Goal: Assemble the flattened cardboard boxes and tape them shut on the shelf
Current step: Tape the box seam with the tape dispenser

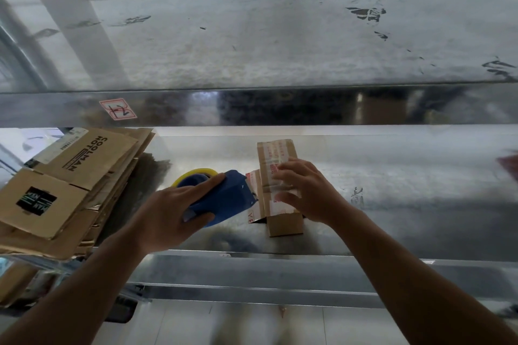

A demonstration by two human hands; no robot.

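Box [284,225] partly hidden under right grip [304,190] (fingers spread, pressing); left grip [171,210] wraps tape dispenser [227,193], roll [193,173] half-hidden.

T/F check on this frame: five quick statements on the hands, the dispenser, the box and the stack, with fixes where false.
1. The left hand grips the blue tape dispenser. True.
2. The right hand holds scissors. False: it holds no tool, and its fingers rest on top of the small box.
3. The stack of flattened boxes lies to the right of the small box. False: it lies to the left.
4. The small box already has tape with red print along its top. True.
5. The small box stands on the floor. False: it stands on the metal shelf.
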